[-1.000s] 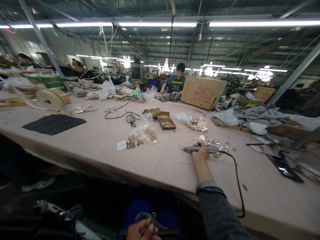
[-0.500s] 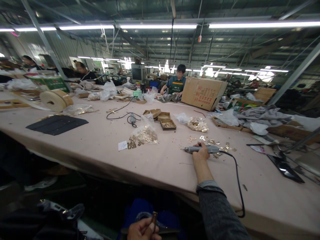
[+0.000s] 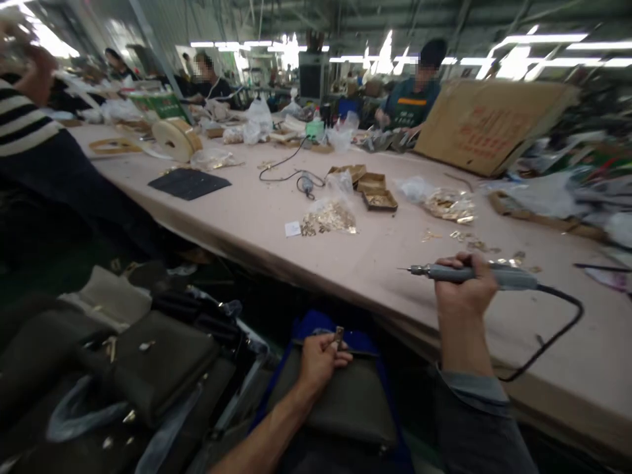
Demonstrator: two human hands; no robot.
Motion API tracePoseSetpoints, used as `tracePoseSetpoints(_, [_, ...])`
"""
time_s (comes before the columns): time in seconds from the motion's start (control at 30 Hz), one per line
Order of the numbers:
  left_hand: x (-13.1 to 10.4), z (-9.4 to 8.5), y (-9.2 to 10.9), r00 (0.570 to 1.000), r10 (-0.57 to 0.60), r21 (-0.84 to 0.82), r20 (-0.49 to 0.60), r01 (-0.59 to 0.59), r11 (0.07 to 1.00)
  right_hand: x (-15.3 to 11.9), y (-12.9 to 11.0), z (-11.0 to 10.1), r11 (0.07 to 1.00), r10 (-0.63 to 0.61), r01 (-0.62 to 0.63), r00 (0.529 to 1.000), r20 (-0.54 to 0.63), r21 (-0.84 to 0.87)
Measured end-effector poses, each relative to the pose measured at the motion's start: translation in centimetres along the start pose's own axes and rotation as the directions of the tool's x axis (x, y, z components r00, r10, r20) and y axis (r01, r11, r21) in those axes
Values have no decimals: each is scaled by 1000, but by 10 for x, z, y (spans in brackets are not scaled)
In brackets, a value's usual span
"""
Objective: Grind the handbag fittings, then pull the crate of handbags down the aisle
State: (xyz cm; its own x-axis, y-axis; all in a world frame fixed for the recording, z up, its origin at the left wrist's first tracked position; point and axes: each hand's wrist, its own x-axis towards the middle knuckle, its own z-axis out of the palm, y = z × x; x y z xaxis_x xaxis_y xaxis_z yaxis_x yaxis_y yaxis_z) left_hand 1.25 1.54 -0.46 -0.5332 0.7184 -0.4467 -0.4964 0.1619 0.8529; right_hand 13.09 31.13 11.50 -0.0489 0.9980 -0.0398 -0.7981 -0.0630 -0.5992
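My right hand (image 3: 467, 283) is wrapped round a grey electric screwdriver (image 3: 516, 277), its thin bit pointing left above the table and its black cord trailing off to the right. Lower down, my left hand (image 3: 318, 361) pinches a small metal fitting (image 3: 339, 334) between thumb and fingers. Beneath that hand lies a dark olive bag (image 3: 340, 401) with blue material (image 3: 316, 322) behind and around it. Whether the fitting is fastened to the bag, I cannot tell. Loose gold metal fittings (image 3: 474, 243) are scattered on the table beyond the screwdriver.
Across the pale table (image 3: 257, 227) are a bag of metal parts (image 3: 330, 216), small cardboard boxes (image 3: 379, 200), a black sheet (image 3: 189, 184) and a tape roll (image 3: 175, 139). A large carton (image 3: 494, 125) stands near a co-worker (image 3: 412, 99). More bags (image 3: 158, 355) are piled at lower left.
My view has tilted downward, bringing the bag and my left forearm into sight. The screwdriver in my right hand has come nearer to me. A person in stripes now shows at far left.
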Motion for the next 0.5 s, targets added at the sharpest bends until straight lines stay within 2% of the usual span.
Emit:
tracePoseSetpoints(0.13, [-1, -2, -2, 1000, -20, 0, 11, 20, 1000, -92, 11, 1, 992, 92, -85, 993, 79, -97])
tracePoseSetpoints(0.27, [-4, -2, -5, 999, -42, -26, 14, 43, 999, -167, 40, -8, 965, 123, -99, 989, 84, -245])
tracePoseSetpoints(0.37, [-6, -1, -3, 998, -57, -44, 0, 57, 997, -196, 59, -11, 940, 77, -28, 988, 130, -341])
tracePoseSetpoints(0.5, [-9, 0, 2, 998, -55, -31, -18, 54, 998, -211, 68, -7, 904, 45, 57, 973, 226, -423])
